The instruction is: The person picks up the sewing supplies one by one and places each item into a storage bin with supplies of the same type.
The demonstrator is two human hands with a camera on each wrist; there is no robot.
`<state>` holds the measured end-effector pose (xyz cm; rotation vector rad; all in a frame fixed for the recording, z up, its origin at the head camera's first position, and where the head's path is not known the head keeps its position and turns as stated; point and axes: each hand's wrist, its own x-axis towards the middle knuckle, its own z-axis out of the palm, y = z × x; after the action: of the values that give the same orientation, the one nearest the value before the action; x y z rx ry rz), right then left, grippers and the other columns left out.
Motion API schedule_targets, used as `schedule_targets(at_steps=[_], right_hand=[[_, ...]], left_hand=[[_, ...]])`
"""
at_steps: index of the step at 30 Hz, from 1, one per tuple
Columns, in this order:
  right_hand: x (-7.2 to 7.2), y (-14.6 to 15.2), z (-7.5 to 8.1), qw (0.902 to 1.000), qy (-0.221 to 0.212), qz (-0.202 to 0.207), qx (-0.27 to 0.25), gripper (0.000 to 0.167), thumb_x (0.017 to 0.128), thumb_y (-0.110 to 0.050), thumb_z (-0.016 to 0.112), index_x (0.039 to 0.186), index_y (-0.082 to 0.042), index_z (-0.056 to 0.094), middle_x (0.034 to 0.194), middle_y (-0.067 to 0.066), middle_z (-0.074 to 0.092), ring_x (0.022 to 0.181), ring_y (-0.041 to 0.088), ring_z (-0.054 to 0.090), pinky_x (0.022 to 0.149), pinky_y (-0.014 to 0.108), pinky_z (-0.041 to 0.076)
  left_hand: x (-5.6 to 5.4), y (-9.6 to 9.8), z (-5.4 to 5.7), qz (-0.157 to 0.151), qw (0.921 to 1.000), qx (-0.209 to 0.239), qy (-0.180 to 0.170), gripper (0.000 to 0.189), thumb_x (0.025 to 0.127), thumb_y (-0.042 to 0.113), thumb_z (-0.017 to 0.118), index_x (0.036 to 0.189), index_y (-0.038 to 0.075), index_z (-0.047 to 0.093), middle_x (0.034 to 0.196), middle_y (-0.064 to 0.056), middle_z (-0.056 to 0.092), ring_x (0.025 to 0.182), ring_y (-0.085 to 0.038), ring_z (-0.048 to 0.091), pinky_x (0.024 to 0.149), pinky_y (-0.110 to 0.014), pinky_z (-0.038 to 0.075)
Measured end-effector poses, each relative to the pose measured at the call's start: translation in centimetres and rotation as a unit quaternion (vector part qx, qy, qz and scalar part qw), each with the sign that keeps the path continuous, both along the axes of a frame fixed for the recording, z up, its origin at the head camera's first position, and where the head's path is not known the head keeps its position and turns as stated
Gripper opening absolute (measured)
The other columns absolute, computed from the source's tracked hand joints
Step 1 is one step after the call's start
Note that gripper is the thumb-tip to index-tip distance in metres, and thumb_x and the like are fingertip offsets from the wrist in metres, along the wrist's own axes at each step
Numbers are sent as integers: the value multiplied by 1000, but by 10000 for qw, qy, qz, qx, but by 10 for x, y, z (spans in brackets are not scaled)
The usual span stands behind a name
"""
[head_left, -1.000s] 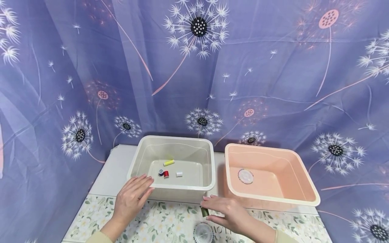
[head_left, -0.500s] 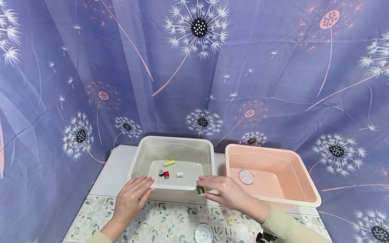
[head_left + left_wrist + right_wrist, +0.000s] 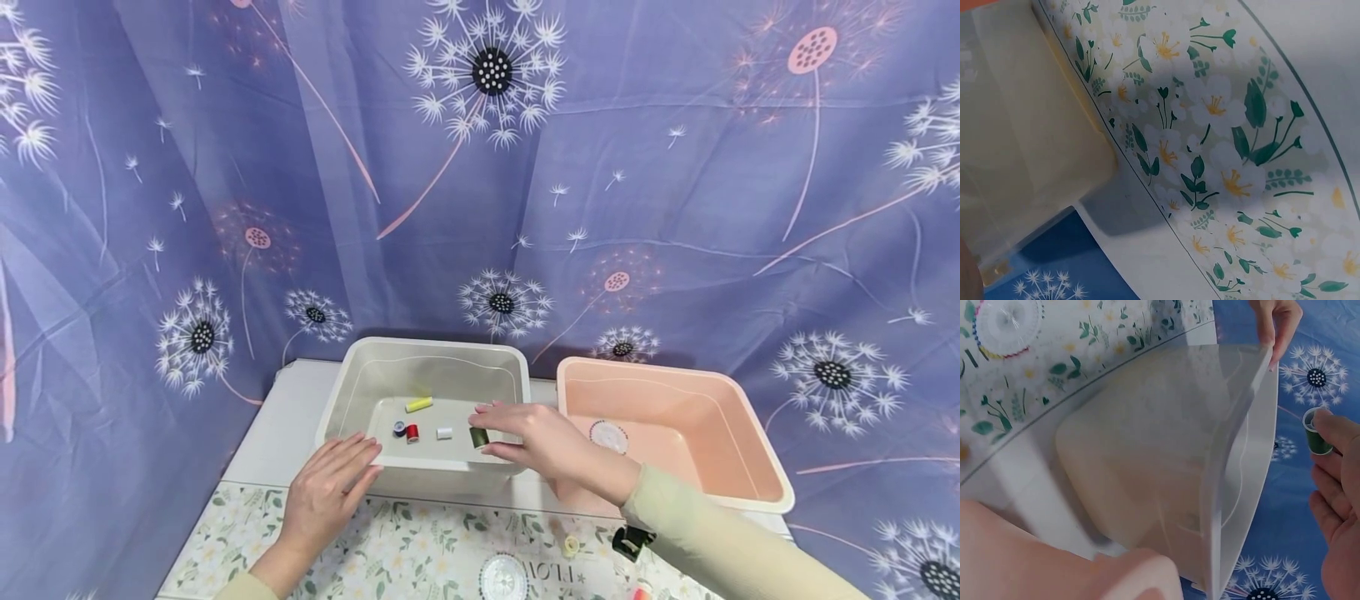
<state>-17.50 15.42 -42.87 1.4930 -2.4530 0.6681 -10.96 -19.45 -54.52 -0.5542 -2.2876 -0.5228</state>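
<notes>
A dark green spool of thread (image 3: pixel 478 437) is pinched between the thumb and fingertips of my right hand (image 3: pixel 536 437). That hand reaches over the near right part of the grey plastic bin (image 3: pixel 427 463). In the right wrist view the spool shows a white hollow end. My left hand (image 3: pixel 326 492) grips the bin's near left corner, fingers over the rim and thumb outside. Inside the bin lie a yellow spool (image 3: pixel 418 404), a red spool (image 3: pixel 412 433), a dark blue spool (image 3: pixel 399 429) and a white spool (image 3: pixel 444 433).
A peach bin (image 3: pixel 678 492) stands to the right, holding a round pin wheel (image 3: pixel 609 436). Another pin wheel (image 3: pixel 503 577) lies on the floral mat (image 3: pixel 420 542), with a small yellowish item (image 3: pixel 572 546) and a black item (image 3: pixel 632 542) nearby. A dandelion-print curtain (image 3: pixel 420 275) hangs behind.
My right hand has carried the green spool up and forward from over the mat, past the near rim, to over the grey bin. The left hand stays on the rim.
</notes>
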Motion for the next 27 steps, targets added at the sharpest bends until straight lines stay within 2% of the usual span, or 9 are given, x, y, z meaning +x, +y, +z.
schedule_targets(at_steps=[9, 15, 18, 22, 27], right_hand=[[-19, -13, 10, 9996, -10, -40, 263, 42, 96, -23, 82, 134, -7, 74, 136, 14, 72, 125, 30, 71, 108, 44, 57], [-31, -22, 17, 9996, 103, 30, 268, 39, 96, -22, 82, 132, -7, 75, 134, 14, 73, 123, 30, 72, 107, 44, 58], [-38, -27, 19, 9995, 190, 59, 232, 38, 95, -22, 83, 129, -7, 76, 132, 14, 74, 121, 28, 73, 105, 43, 60], [-46, -33, 21, 9991, 312, 69, 269, 38, 95, -22, 83, 129, -7, 76, 131, 14, 75, 119, 28, 74, 103, 40, 61], [-53, -39, 24, 9990, 233, 36, 391, 39, 97, -23, 82, 131, -7, 76, 132, 13, 75, 119, 27, 74, 103, 38, 60]], left_hand=[[-1, -1, -1, 18, 10000, -27, 15, 62, 112, 59, 42, 117, 12, 83, 118, -6, 81, 112, -31, 76, 122, -34, 43], [-1, -1, -2, -64, 10000, 27, 37, 62, 112, 58, 42, 116, 11, 83, 117, -7, 81, 111, -32, 77, 128, -22, 27], [-1, -1, -2, -63, 9999, 15, 82, 61, 112, 57, 43, 116, 11, 83, 117, -7, 81, 111, -31, 77, 126, -27, 36], [0, -1, -2, -14, 9999, -32, 105, 61, 112, 57, 43, 116, 11, 83, 117, -6, 81, 112, -30, 76, 115, -40, 50], [0, -1, -1, 5, 10000, -49, 87, 61, 112, 57, 42, 116, 11, 83, 117, -6, 81, 112, -30, 76, 112, -43, 52]])
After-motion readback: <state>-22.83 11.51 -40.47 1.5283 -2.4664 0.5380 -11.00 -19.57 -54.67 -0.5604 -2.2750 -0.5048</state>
